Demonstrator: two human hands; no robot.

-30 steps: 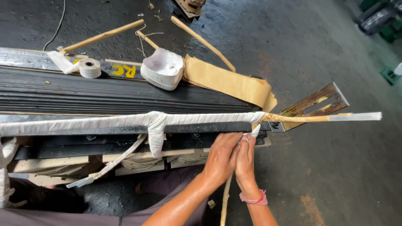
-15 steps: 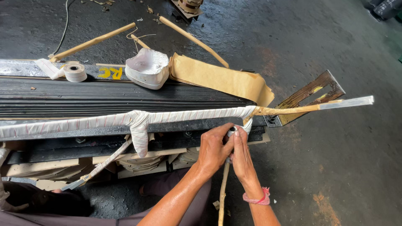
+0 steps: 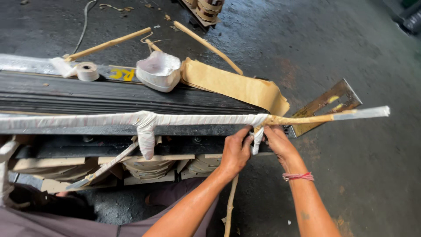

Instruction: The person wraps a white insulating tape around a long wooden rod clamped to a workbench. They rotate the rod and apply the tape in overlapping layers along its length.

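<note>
A long bar wrapped in white tape (image 3: pixel 197 119) runs across the view over a black ribbed slab (image 3: pixel 109 97). Past the wrap its right part shows brown paper and ends in a bare pale tip (image 3: pixel 362 113). My left hand (image 3: pixel 235 151) and my right hand (image 3: pixel 277 142) are both under the end of the wrap. Between them they pinch a loose white tape end (image 3: pixel 258 139) that hangs from the bar. A thin brown strip (image 3: pixel 230 204) dangles below my left hand.
On the slab sit a small tape roll (image 3: pixel 87 71), a white heart-shaped dish (image 3: pixel 158 71) and a folded brown paper sheet (image 3: pixel 237 85). Paper-wrapped rods (image 3: pixel 109 44) lie behind. A metal bracket (image 3: pixel 329 105) rests on the dark wet floor to the right. Coils sit under the slab.
Both hands have risen closer to the bar and now grip the hanging tape end. The view has shifted slightly.
</note>
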